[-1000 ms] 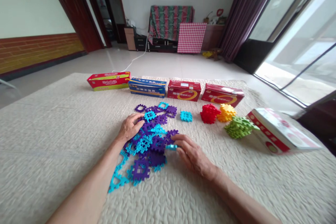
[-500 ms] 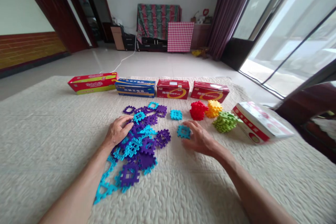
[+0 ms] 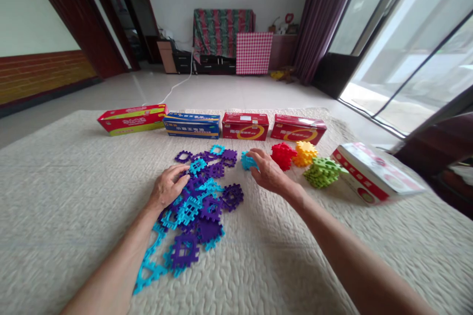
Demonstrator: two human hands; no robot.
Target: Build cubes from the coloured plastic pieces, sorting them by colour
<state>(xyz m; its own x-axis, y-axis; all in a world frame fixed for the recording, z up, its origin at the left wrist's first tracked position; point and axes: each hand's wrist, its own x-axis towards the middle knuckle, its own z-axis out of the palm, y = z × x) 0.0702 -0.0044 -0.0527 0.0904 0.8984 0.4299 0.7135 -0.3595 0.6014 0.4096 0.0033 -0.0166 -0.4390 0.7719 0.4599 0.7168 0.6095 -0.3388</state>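
My left hand (image 3: 169,188) is at the left edge of a heap of purple and light-blue notched plastic building pieces. Its thumb and fingers pinch a light-blue square building piece (image 3: 198,166) with a window-like grid. My right hand (image 3: 269,172) is closed at the edge of a light-blue building piece (image 3: 248,160), right of the heap, and its fingers partly cover it. Whether a second piece lies under that one is hidden. Purple pieces (image 3: 185,251) and a light-blue triangular piece (image 3: 148,273) lie at the heap's near end.
Beyond my right hand stand stacks of red (image 3: 283,156), yellow (image 3: 305,153) and green pieces (image 3: 322,172). A white-and-red box (image 3: 377,173) is at the right. Along the back are a red-green box (image 3: 133,119), a blue box (image 3: 192,125) and two red boxes (image 3: 245,126) on the quilted cover (image 3: 266,266).
My right hand has moved away from me and slightly left, carrying a light-blue piece to where another one lay. My left hand stays at the heap. The view has shifted slightly.
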